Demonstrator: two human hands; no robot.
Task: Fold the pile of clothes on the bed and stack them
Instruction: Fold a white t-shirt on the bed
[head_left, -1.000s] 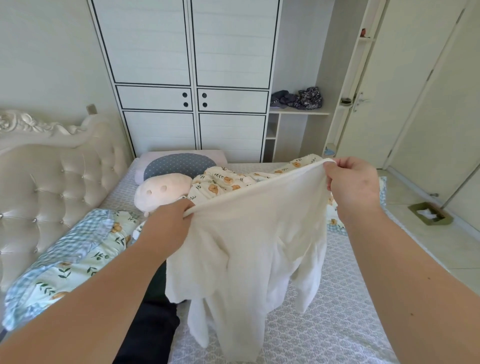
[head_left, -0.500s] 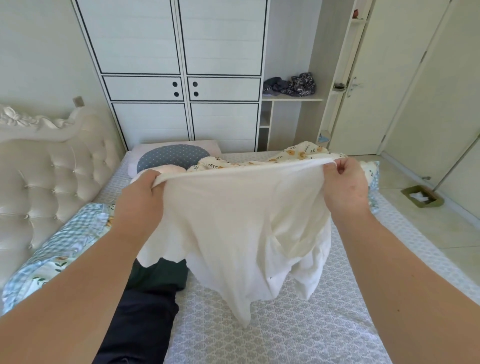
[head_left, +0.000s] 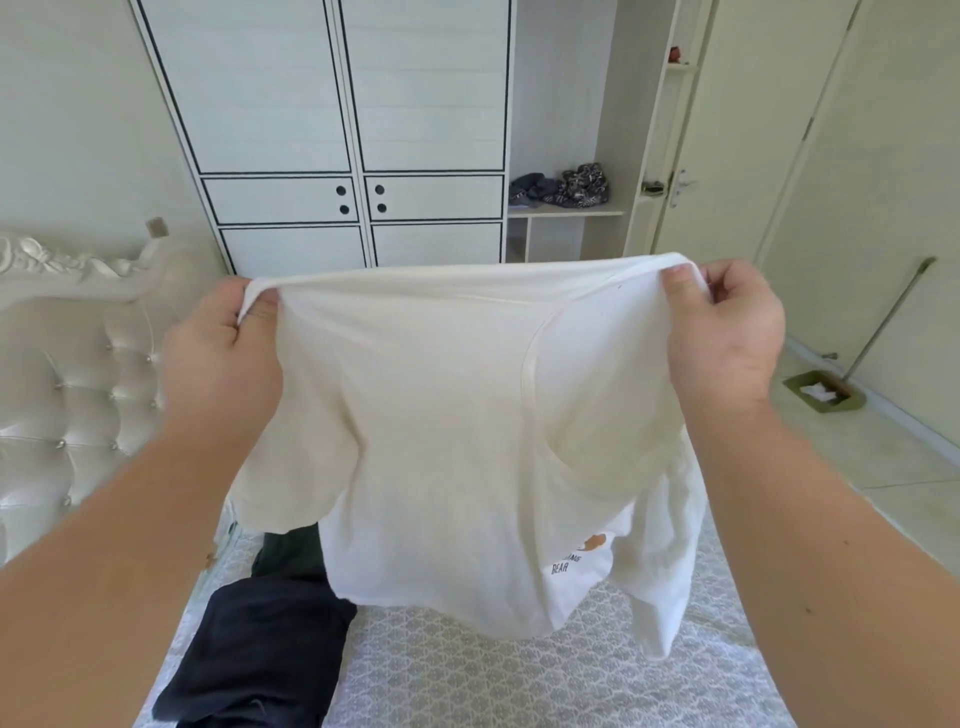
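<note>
Shirt (head_left: 457, 415), white, hangs stretched between both hands.

Bright, soft daylight; wide-angle bowing at edges; slight softness

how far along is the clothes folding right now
Looks done: dark folded clothes lie on the bed. In hand: the left hand and right hand hold a white shirt spread in the air by its top edge, unfolded. Left: laying it down, folding and stacking it. Any remaining pile is hidden.
</note>
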